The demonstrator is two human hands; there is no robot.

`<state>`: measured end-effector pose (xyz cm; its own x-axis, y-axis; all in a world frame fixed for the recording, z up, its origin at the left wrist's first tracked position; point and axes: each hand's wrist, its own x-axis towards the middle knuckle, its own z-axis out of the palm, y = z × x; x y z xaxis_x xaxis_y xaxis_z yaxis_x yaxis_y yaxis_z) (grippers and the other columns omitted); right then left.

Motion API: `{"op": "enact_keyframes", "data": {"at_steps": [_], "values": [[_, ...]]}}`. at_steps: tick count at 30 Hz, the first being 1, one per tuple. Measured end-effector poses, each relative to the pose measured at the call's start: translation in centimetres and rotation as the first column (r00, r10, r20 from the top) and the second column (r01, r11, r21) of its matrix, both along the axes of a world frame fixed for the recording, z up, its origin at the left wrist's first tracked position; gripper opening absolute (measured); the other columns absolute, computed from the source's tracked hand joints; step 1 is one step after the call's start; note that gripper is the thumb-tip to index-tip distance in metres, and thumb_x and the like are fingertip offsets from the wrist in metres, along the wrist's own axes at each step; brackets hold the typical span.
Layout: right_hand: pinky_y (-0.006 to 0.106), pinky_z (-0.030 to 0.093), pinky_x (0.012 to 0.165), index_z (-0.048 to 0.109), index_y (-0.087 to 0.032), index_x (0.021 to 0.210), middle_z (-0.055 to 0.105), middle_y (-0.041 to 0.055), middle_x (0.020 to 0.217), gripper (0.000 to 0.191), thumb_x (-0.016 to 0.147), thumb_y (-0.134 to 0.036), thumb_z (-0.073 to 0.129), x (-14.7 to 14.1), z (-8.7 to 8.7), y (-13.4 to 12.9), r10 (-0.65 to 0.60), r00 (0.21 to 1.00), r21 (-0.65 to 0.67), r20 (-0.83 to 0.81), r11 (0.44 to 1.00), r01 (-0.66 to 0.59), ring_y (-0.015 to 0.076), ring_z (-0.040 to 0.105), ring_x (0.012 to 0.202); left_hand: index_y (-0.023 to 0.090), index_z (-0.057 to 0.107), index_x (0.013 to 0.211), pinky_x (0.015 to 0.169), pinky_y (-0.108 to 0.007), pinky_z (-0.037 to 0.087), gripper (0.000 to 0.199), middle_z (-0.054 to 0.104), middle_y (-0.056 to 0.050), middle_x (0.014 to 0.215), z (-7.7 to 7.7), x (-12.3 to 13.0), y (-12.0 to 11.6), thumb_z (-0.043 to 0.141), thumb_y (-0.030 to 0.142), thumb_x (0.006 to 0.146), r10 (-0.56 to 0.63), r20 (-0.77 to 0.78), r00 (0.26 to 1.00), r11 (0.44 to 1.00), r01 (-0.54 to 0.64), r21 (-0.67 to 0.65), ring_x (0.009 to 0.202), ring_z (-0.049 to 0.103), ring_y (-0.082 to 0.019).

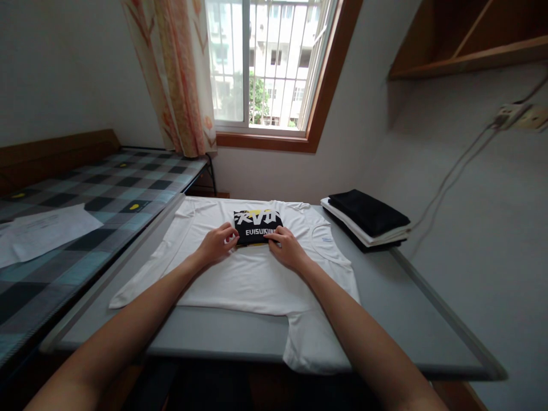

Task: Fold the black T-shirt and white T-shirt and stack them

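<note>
A white T-shirt (240,279) lies spread out on the grey table, its neckline toward the right and one sleeve hanging over the near edge. In its middle is a black panel (252,234) with white lettering and a bit of yellow; it looks like a print on the cloth. My left hand (219,242) is closed, thumb and fingers pinching at the panel's left edge. At the lower right corner of the panel, my right hand (285,245) is closed too, fingertips pressed together on the fabric. The cloth between the fingertips is mostly hidden.
A folded stack of black and white clothes (363,217) sits at the table's (411,319) back right. To the left is a bed with a checked cover (107,194) and papers (55,231). A barred window (274,68) is ahead; cables (454,154) hang on the right wall.
</note>
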<state>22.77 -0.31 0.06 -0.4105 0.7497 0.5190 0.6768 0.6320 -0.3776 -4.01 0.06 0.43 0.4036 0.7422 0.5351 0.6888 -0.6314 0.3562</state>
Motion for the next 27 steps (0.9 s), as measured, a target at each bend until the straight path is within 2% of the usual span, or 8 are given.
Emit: {"op": "enact_keyframes", "data": {"at_steps": [6, 10, 14, 17, 21, 27], "values": [[0.031, 0.047, 0.083, 0.076, -0.02, 0.104, 0.058, 0.0048, 0.086, 0.026, 0.088, -0.014, 0.056, 0.0, 0.0, 0.0, 0.013, 1.0, -0.008, -0.016, 1.0, -0.013, 0.0171, 0.055, 0.083, 0.02, 0.06, 0.078, 0.052, -0.023, 0.037, 0.016, 0.06, 0.003, 0.063, -0.3, 0.0, 0.4, 0.055, 0.031, 0.088, 0.001, 0.002, 1.0, 0.982, 0.0, -0.188, 0.054, 0.051, -0.011], [0.032, 0.046, 0.08, 0.076, -0.021, 0.102, 0.057, 0.0043, 0.083, 0.025, 0.087, -0.012, 0.058, 0.1, -0.4, 0.3, 0.03, 0.999, 0.006, -0.039, 1.0, -0.029, 0.0172, 0.054, 0.081, 0.02, 0.059, 0.08, 0.055, -0.024, 0.038, 0.016, 0.06, 0.002, 0.066, -0.5, 0.0, 0.5, 0.054, 0.032, 0.089, 0.007, 0.001, 1.0, 0.973, -0.006, -0.231, 0.058, 0.052, -0.012], [0.032, 0.046, 0.079, 0.076, -0.021, 0.101, 0.056, 0.0039, 0.082, 0.025, 0.086, -0.011, 0.059, 0.1, -0.7, 0.6, 0.038, 0.997, 0.018, -0.061, 0.999, -0.037, 0.0172, 0.053, 0.08, 0.019, 0.059, 0.078, 0.07, -0.029, 0.044, 0.017, 0.059, -0.002, 0.077, -0.1, -0.1, 0.4, 0.056, 0.031, 0.09, -0.003, -0.006, 1.0, 1.0, 0.003, -0.025, 0.073, 0.054, -0.016], [0.032, 0.046, 0.079, 0.076, -0.02, 0.102, 0.056, 0.0041, 0.082, 0.025, 0.086, -0.011, 0.059, 0.1, -0.7, 0.5, 0.041, 0.997, 0.021, -0.064, 0.999, -0.04, 0.0173, 0.052, 0.079, 0.02, 0.062, 0.082, 0.078, -0.032, 0.045, 0.016, 0.06, -0.003, 0.083, 0.5, 0.1, -0.1, 0.061, 0.035, 0.088, -0.048, -0.049, 0.998, 0.993, 0.053, 0.105, 0.08, 0.054, -0.018], [0.033, 0.046, 0.079, 0.076, -0.019, 0.102, 0.056, 0.0047, 0.083, 0.025, 0.086, -0.011, 0.058, 0.1, -0.6, 0.5, 0.044, 0.997, 0.024, -0.071, 0.999, -0.042, 0.0179, 0.053, 0.08, 0.02, 0.065, 0.094, 0.082, -0.035, 0.045, 0.015, 0.061, -0.005, 0.093, 0.7, 0.7, -0.9, 0.065, 0.033, 0.086, -0.108, -0.159, 0.981, 0.973, 0.137, 0.187, 0.087, 0.055, -0.019], [0.032, 0.047, 0.079, 0.075, -0.02, 0.102, 0.056, 0.0042, 0.083, 0.025, 0.087, -0.012, 0.057, 0.0, -0.7, 0.5, 0.037, 0.997, 0.023, -0.069, 0.999, -0.035, 0.0175, 0.054, 0.08, 0.021, 0.065, 0.108, 0.085, -0.036, 0.044, 0.02, 0.062, -0.007, 0.103, 0.3, 1.6, -0.9, 0.063, 0.026, 0.089, -0.083, -0.263, 0.961, 0.949, 0.157, 0.273, 0.094, 0.055, -0.021]]}}
